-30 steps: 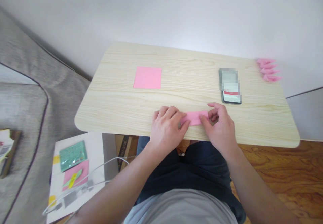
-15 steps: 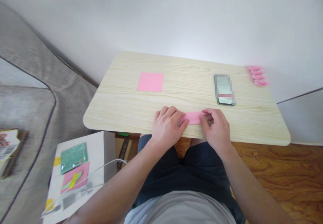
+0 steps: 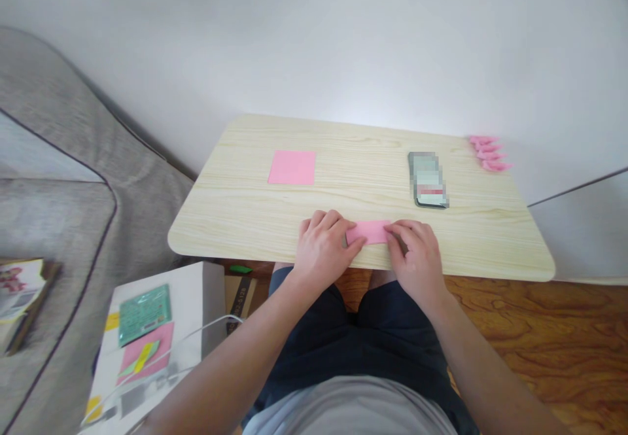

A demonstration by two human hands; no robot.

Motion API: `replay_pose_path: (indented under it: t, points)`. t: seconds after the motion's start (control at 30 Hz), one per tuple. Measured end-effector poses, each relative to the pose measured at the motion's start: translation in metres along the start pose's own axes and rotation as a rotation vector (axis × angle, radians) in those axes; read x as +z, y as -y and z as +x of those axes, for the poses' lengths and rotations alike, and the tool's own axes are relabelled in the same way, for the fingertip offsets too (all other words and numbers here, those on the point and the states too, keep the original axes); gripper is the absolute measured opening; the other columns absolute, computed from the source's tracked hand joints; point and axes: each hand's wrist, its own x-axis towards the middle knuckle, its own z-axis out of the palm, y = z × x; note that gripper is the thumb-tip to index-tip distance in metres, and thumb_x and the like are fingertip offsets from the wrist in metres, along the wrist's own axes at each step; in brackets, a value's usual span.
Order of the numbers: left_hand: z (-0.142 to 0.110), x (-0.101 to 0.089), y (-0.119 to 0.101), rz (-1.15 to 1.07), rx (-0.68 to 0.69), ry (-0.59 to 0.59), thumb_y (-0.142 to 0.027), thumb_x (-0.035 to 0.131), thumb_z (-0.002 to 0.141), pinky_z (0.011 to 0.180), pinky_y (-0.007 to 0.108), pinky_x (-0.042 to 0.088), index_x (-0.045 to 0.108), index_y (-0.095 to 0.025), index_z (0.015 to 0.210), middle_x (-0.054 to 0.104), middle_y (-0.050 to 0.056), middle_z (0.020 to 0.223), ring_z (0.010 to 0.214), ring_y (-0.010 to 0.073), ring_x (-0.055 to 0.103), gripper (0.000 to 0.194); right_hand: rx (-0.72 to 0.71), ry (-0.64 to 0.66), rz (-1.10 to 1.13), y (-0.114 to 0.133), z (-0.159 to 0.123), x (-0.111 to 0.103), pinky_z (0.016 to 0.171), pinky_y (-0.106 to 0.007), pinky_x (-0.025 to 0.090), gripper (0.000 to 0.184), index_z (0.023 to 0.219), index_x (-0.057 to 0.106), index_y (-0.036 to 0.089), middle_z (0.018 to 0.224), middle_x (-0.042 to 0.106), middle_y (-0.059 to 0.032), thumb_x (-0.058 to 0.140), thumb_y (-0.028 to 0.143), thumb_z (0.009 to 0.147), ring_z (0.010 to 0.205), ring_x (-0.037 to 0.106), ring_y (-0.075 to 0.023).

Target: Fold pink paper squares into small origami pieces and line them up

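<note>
Pinching both ends of a folded pink paper strip [image 3: 371, 231], the left hand [image 3: 324, 245] and right hand [image 3: 418, 250] are steadying it, probably against unfolding. It is lying to the near left of the smartphone [image 3: 428, 178]; a pink paper square [image 3: 292, 167] is resting farther left, likely for working room.

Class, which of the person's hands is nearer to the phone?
Right. The right hand is on the near side of the phone; the left hand is farther off, nearward and to its left.
</note>
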Motion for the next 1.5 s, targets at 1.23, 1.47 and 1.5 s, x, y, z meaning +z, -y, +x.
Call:
replay_pose_path:
  t: [1.23,1.47,1.5]
  points:
    - [-0.004,0.000,0.021,-0.059,0.159,-0.017,-0.035,0.067,0.097,0.116,0.048,0.040,0.076,-0.026,0.122,0.073,0.003,0.134,0.133,0.0278,0.057,0.028,0.027,0.106,-0.266,0.049,-0.063,0.011,0.126,-0.063,0.018,0.062,0.157,0.046,0.022,0.160,0.052,-0.0102,0.059,0.044,0.101,0.154,0.036,-0.0355]
    - [-0.005,0.000,0.020,-0.053,0.160,-0.013,-0.036,0.066,0.098,0.116,0.048,0.040,0.076,-0.026,0.123,0.073,0.002,0.134,0.132,0.0276,0.058,0.029,0.046,0.085,-0.285,0.045,-0.066,0.009,0.126,-0.062,0.018,0.066,0.158,0.042,0.019,0.159,0.053,-0.0124,0.061,0.042,0.099,0.154,0.037,-0.0343]
    - [-0.006,-0.001,0.020,-0.053,0.159,-0.012,-0.036,0.066,0.098,0.116,0.048,0.040,0.075,-0.026,0.124,0.073,0.002,0.135,0.132,0.0277,0.057,0.029,0.052,0.081,-0.287,0.044,-0.067,0.008,0.126,-0.062,0.018,0.066,0.158,0.042,0.019,0.159,0.053,-0.0127,0.060,0.042,0.099,0.153,0.037,-0.0343]
